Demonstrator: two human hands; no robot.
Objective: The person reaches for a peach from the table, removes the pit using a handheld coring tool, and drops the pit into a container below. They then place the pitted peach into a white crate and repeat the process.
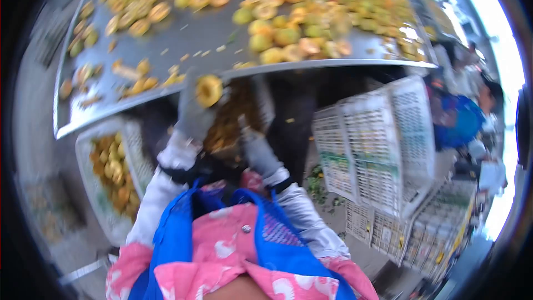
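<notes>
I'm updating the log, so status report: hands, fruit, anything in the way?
Left hand holding a fruit half near the metal table's edge. Right hand lower in frame, grip too blurred to tell. White crates at right, apart from hands.

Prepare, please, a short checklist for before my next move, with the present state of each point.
1. Left hand holds the fruit half: ok.
2. Right hand free: cannot tell, its grip is blurred.
3. More fruit on the table: ok, plenty lies there.
4. Table's near edge without scraps: not ok, some lie along it at left.
5. Left crate upright: ok, fruit pieces inside.
</notes>
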